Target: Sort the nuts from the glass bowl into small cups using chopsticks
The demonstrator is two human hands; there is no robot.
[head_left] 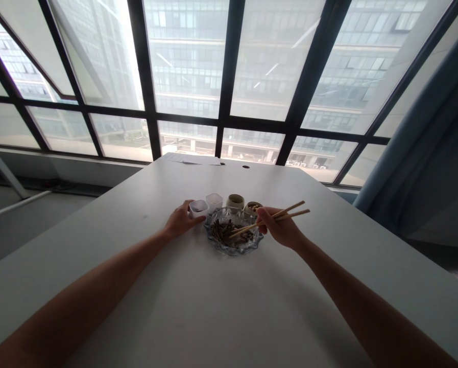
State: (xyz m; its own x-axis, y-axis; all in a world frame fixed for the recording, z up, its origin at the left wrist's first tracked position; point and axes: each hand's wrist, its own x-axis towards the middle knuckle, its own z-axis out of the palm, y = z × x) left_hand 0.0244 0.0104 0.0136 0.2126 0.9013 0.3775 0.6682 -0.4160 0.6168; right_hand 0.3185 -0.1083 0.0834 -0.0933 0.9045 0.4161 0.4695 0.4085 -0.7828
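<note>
My left hand (183,220) is closed around a small white cup (198,208), upright, with a little dark matter inside. In my right hand (276,225) is a pair of wooden chopsticks (286,213), their tips down among dark brown, thin dried pieces (223,231). These pieces lie in a clear glass bowl (234,250) with a wavy rim, between my hands. Whether the tips grip a piece is too small to tell. A second white cup (214,200) stands just behind the bowl, beside the held one.
Behind the bowl stand a greenish round cup (235,200) and another round cup (253,207) with pale pieces in it, partly hidden by my right hand. White sheets (192,160) lie at the far end of the white table (221,306). A blue curtain (416,153) hangs on the right.
</note>
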